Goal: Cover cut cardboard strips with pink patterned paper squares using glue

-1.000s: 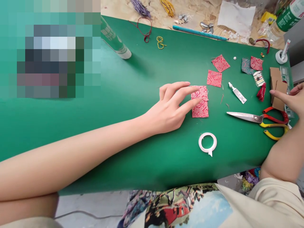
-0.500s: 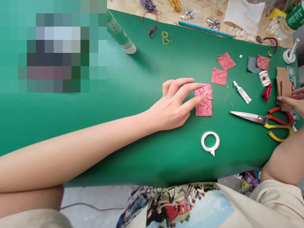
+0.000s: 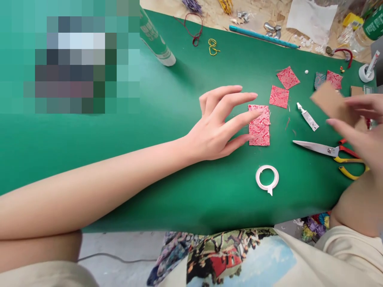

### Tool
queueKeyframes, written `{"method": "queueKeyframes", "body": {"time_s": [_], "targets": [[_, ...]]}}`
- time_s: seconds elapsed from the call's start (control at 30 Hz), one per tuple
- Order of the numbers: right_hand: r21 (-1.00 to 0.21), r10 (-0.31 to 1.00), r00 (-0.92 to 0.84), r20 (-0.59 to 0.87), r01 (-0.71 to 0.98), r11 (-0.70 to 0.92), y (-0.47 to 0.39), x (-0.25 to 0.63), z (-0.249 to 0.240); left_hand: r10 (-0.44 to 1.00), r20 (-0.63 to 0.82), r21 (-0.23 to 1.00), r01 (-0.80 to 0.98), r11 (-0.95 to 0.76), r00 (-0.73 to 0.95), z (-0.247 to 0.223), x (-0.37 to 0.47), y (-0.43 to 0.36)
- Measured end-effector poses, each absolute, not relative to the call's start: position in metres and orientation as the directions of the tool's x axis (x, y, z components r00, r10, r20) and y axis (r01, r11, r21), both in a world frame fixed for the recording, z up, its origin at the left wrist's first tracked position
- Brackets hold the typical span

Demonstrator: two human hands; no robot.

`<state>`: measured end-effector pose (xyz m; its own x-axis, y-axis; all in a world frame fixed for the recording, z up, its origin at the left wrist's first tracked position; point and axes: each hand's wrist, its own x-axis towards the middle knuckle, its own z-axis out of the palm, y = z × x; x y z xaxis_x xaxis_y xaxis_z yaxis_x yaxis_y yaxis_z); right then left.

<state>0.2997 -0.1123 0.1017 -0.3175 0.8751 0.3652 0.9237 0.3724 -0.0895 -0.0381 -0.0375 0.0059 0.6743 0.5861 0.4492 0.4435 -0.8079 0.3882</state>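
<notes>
My left hand (image 3: pixel 221 123) spreads its fingers over the left edge of a red patterned fabric piece (image 3: pixel 259 133) lying on the green table. The fingertips seem to rest on or just above the cloth. Raised over the right side, my right hand (image 3: pixel 362 123) pinches a piece of brown cardboard (image 3: pixel 333 103) between thumb and fingers, slightly blurred. Two red fabric squares (image 3: pixel 279 96) lie behind the first piece. A small white glue tube (image 3: pixel 308 116) and open scissors (image 3: pixel 321 148) with red and yellow handles are left of and below my right hand.
A roll of white tape (image 3: pixel 267 177) lies near the front. At the back are a green bottle (image 3: pixel 157 38), a yellow cord (image 3: pixel 212 47), a dark red cord (image 3: pixel 196 34) and a blue pencil (image 3: pixel 265 37). More fabric (image 3: pixel 334 79) and a tape ring (image 3: pixel 366 73) sit at the far right.
My right hand has lifted a piece of cardboard from the pile at the right and moved it leftward. My left fingers have spread wider, the thumb now showing beside the cloth.
</notes>
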Motion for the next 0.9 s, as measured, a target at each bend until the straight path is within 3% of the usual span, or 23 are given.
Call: {"method": "queueKeyframes", "body": {"time_s": [0.2,0.33,0.43,0.63,0.9], "targets": [[-0.239,0.741,-0.582,0.336,0.708,0.665,-0.093,0.218,0.069,0.463,0.431,0.397,0.298,-0.868,0.774,0.008,-0.047,-0.036],[-0.29,0.736,-0.591,0.329,0.679,0.675,-0.092,0.222,0.053,0.444,0.473,0.383,0.276,-0.881,0.761,0.003,-0.048,-0.044],[-0.262,0.726,-0.616,0.306,0.678,0.686,-0.088,0.229,0.048,0.443,0.502,0.407,0.249,-0.879,0.743,0.002,-0.048,-0.047],[-0.266,0.702,-0.637,0.318,0.651,0.711,-0.081,0.239,0.047,0.531,0.433,0.492,0.302,-0.816,0.728,0.004,-0.049,-0.045],[-0.268,0.709,-0.647,0.28,0.657,0.705,-0.082,0.243,0.038,0.488,0.44,0.416,0.311,-0.855,0.754,0.001,-0.044,-0.041]]}}
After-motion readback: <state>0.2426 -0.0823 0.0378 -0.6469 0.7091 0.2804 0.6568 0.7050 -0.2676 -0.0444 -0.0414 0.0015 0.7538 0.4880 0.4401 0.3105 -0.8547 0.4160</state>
